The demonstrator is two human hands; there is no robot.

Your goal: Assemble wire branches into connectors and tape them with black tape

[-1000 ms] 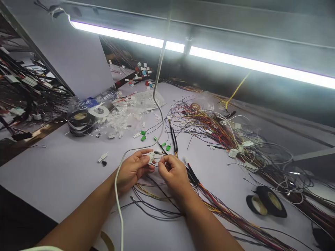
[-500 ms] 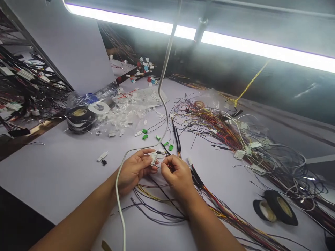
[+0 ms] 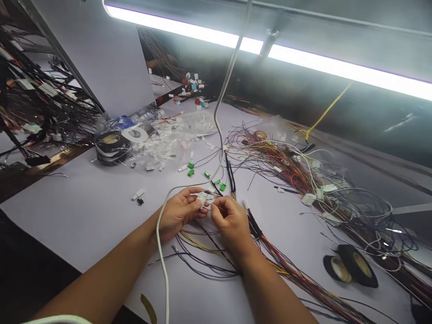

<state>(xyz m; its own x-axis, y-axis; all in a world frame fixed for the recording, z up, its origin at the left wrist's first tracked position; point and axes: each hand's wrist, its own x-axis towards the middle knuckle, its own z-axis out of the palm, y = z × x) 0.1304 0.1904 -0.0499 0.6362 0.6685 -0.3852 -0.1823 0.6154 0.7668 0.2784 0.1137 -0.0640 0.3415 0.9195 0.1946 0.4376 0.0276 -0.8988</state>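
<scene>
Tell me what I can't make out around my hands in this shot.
Head view, white connector: the left hand covers part of it; any lettering is too small to read.
Head view, right hand: its own curled fingers hide whatever lies between the fingertips.
Head view, multicoloured wire bundle beside the right hand: its lower end is cut off by the bottom edge.

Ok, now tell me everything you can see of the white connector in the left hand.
The white connector is a small, blocky housing, apparently plastic, with thin wires at its right side. It sits over the table, gripped between the thumb and fingers of the left hand, which partly cover it. The right hand is close beside it. Finer details are too small to make out.
</scene>
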